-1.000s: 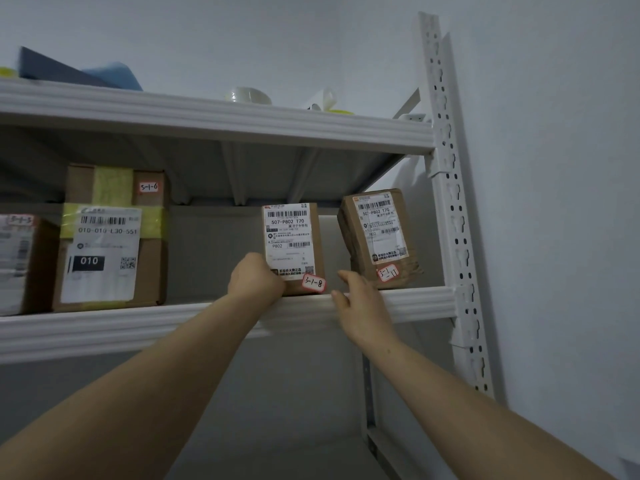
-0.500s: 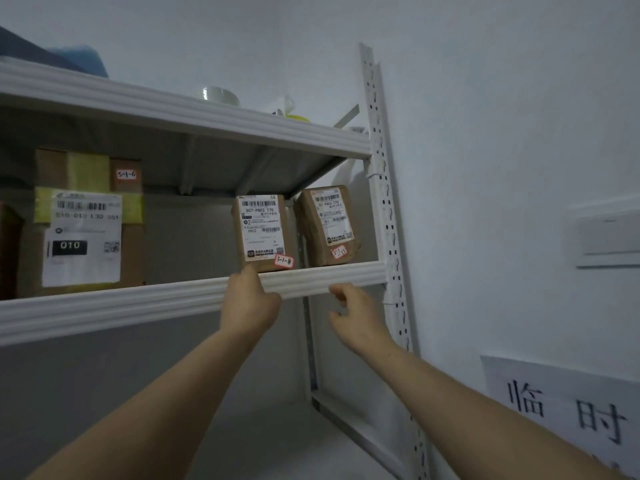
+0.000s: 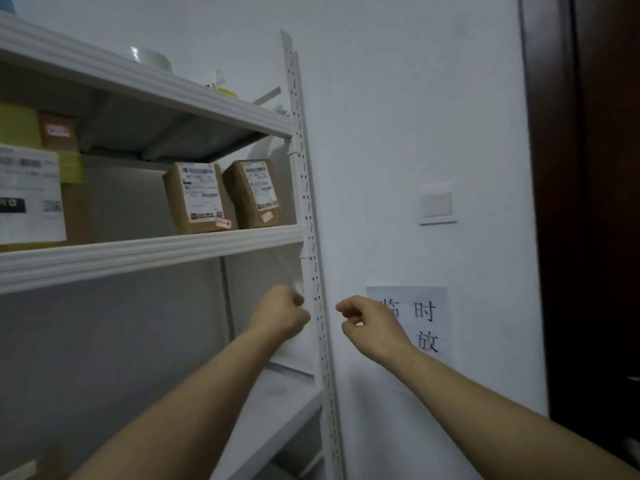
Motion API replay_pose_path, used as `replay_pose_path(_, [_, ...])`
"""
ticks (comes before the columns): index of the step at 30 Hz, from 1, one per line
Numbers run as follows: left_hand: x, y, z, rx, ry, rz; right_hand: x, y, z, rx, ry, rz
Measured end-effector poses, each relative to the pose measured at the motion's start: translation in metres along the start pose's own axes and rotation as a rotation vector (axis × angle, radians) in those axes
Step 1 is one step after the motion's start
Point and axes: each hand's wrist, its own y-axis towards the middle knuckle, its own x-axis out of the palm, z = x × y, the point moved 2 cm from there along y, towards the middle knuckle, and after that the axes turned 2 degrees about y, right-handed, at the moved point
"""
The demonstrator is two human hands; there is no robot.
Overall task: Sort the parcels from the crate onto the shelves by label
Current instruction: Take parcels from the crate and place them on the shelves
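Two small brown parcels stand upright on the middle shelf, at its right end. The first small parcel lies at 11 o'clock from the left hand, well apart from it. The second small parcel stands just beside the first, at 12 o'clock from that hand and next to the upright. Each faces forward with a white label; the print is too blurred to read. A large parcel sits on the same shelf at 9 o'clock from the pair, cut off by the frame edge.

Both hands are below the middle shelf, either side of the upright and clear of it. The left hand is a closed fist with its back to the camera, holding nothing. The right hand has loosely curled fingers, forefinger and thumb pointing toward 9 o'clock, and holds nothing. Both forearms rise from 6 o'clock, bare.

A paper sign is fixed to the wall behind the right hand; a wall switch is at 12 o'clock from it.
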Motion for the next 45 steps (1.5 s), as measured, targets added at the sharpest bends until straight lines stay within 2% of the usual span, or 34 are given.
replay_pose_path(5, [0.103,-0.070,0.068,0.122,-0.080,-0.284,-0.070,-0.119,0.074,0.284,-0.118,0.083])
replay_pose_path(11, [0.209,-0.231,0.208,0.331,-0.223,-0.685,-0.186,-0.335,0.143,0.663,-0.161,0.286])
replay_pose_path(15, [0.242,-0.364,0.311,0.447,-0.319,-0.965,-0.263,-0.500,0.144,0.891,-0.197,0.472])
replay_pose_path(21, [0.252,-0.565,0.426,0.677,-0.384,-1.209,-0.341,-0.718,0.110,1.169,-0.298,0.770])
replay_pose_path(26, [0.261,-0.689,0.487,0.832,-0.366,-1.318,-0.372,-0.846,0.086,1.334,-0.313,0.927])
replay_pose_path(32, [0.286,-0.792,0.560,0.977,-0.340,-1.484,-0.410,-0.950,0.089,1.448,-0.299,1.091])
replay_pose_path(40, [0.371,-0.902,0.695,1.079,-0.298,-1.634,-0.519,-1.051,0.153,1.568,-0.354,1.320])
replay_pose_path(45, [0.435,-0.948,0.784,1.138,-0.262,-1.652,-0.603,-1.102,0.212,1.677,-0.371,1.350])
